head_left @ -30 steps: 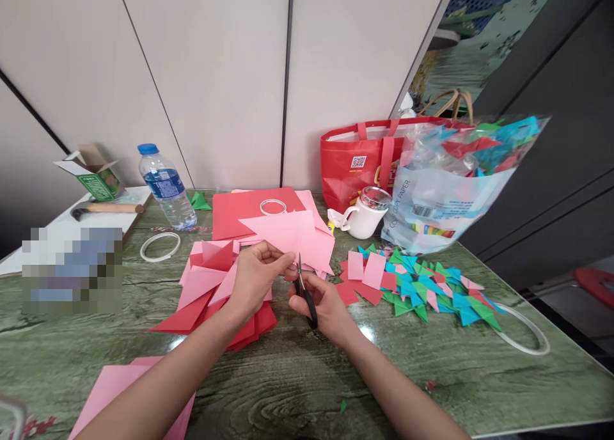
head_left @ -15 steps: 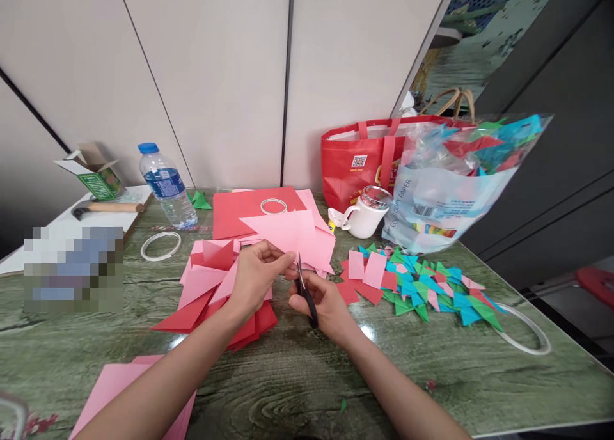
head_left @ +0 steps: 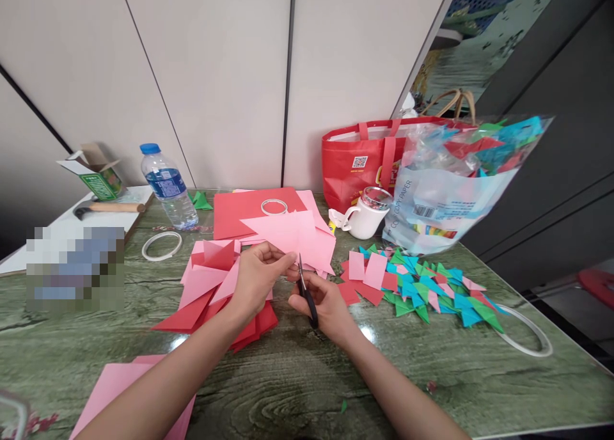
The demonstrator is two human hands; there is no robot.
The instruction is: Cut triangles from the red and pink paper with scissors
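My left hand [head_left: 259, 277] pinches pink paper [head_left: 290, 229] near its lower edge, thumb and forefinger together; the fingers hide part of the pinched spot. Black-handled scissors [head_left: 306, 296] are in my right hand [head_left: 329, 306], with their blades pointing up and away, against the paper beside my left thumb. Whether the blades are closed I cannot tell. Below and left of my left hand lie folded red and pink paper pieces [head_left: 196, 306]. Red and pink cut pieces [head_left: 369, 277] lie right of my right hand, beside a heap of small blue, green and pink folded pieces [head_left: 432, 290].
Behind the hands are red sheets [head_left: 240, 213] with a tape roll [head_left: 274, 201]. A water bottle [head_left: 167, 187], another tape roll [head_left: 162, 256] and a hammer-like tool [head_left: 110, 207] stand or lie left. At right are a white mug [head_left: 364, 221], a red bag [head_left: 345, 165] and a plastic bag [head_left: 446, 197].
Both hands, the scissors and the paper hold almost the same position. The whole view has shifted very slightly.
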